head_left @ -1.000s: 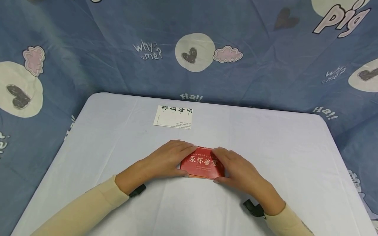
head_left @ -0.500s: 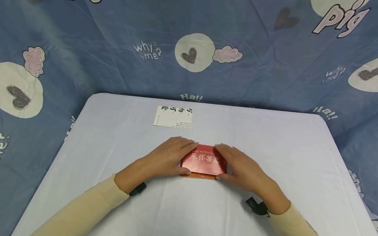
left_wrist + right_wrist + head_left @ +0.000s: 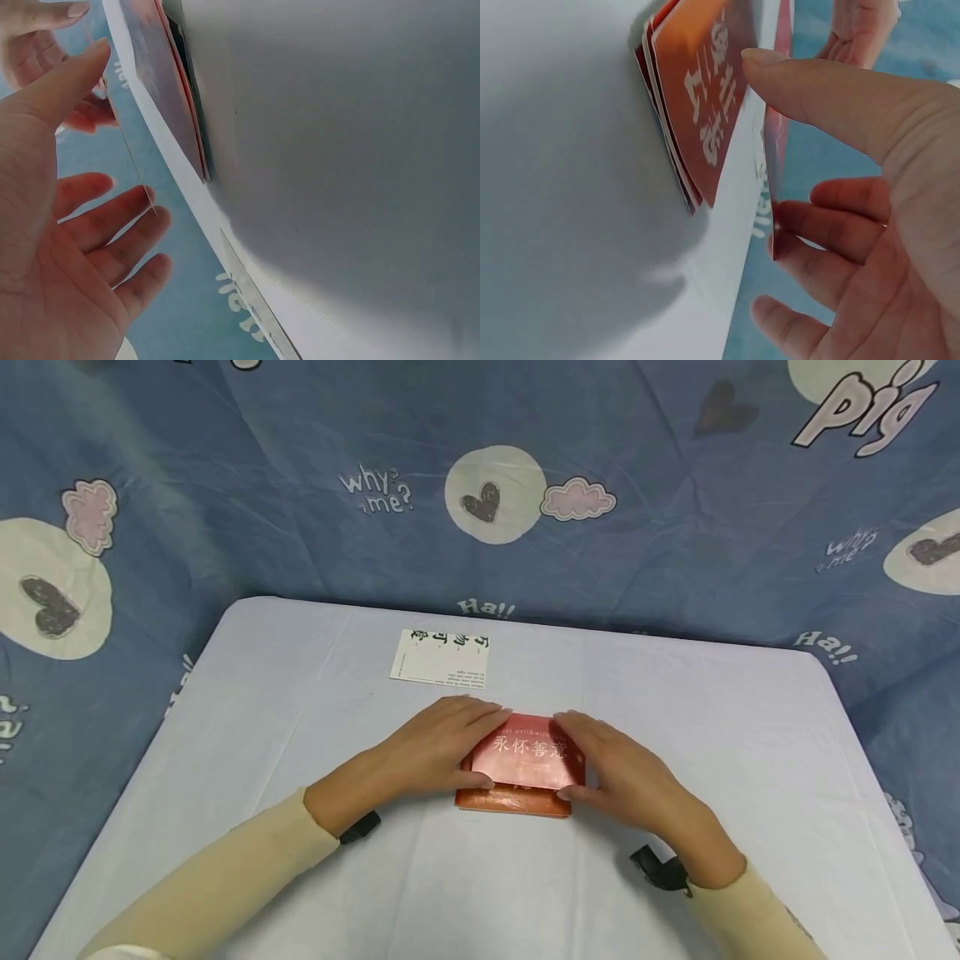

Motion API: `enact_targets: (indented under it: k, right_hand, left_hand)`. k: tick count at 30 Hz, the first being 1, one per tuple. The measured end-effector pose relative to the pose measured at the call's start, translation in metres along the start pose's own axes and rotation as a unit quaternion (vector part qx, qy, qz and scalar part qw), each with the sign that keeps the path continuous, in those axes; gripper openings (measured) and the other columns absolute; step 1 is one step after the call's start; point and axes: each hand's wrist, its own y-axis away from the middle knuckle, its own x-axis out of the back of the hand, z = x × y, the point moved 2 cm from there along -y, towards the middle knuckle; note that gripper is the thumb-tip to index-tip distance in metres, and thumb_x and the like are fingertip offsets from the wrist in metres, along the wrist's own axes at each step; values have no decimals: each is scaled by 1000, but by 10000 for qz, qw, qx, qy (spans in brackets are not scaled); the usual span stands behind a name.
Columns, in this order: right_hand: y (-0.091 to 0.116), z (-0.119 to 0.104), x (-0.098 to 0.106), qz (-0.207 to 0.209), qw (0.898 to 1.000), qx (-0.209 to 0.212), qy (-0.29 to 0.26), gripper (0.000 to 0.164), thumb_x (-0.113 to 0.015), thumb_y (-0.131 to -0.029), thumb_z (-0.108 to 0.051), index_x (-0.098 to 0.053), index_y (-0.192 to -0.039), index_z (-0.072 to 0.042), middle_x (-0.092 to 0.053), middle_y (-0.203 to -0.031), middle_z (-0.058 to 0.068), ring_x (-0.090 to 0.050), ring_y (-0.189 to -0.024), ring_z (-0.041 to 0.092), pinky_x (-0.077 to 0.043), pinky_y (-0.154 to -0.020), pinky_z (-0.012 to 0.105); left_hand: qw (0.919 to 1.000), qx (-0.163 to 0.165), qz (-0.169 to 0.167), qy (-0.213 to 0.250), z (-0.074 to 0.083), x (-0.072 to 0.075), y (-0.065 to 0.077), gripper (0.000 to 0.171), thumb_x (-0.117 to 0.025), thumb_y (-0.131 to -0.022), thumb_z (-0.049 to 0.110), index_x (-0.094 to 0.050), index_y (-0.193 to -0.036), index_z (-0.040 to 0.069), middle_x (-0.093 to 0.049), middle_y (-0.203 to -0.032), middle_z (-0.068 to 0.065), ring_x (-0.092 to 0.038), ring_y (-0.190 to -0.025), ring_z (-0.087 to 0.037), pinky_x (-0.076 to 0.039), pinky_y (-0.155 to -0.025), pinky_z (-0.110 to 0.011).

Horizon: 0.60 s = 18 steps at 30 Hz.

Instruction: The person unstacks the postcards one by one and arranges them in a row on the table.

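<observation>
A red card [image 3: 528,764] with white characters is held up by its two short ends. My left hand [image 3: 435,747] pinches its left end, thumb at the near edge and fingers at the far edge. At the right end, my right hand [image 3: 622,772] grips it the same way. Beneath lies a small stack of cards [image 3: 513,802] with an orange one on top, its near part showing. In the right wrist view the red card [image 3: 778,165] is seen nearly edge-on, apart from the stack [image 3: 697,97].
A cream card [image 3: 442,664] with black characters lies flat farther back on the white-covered table [image 3: 712,735]. A blue printed cloth [image 3: 315,543] hangs behind the table's far edge.
Both hands have raised the red card and moved it away and slightly right. More of the orange card under it now shows. The cream card has stayed in place.
</observation>
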Motion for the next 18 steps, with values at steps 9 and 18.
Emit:
enact_targets:
  k: [9,18]
  right_hand:
    - [-6,11,4,-106,9996,-224,-167,90,-91,-83,-25,-43,-156,-2,-49,-156,16,-48,-143,35,-46,-112,53]
    - [-10,24,9,-51,9989,-430,-157,91,-91,-82,-20,-42,-156,-2,-50,-156,16,-49,-141,38,-46,-112,56]
  left_hand:
    - [9999,-76,82,-132,-7,-4,-14,86,-82,-88,48,-49,-155,6,-55,-151,-9,-49,-140,-28,-34,-121,-44]
    - [10000,-26,32,-71,-10,-1,-32,87,-83,-88,46,-47,-156,7,-55,-150,-8,-49,-139,-27,-34,-121,-43]
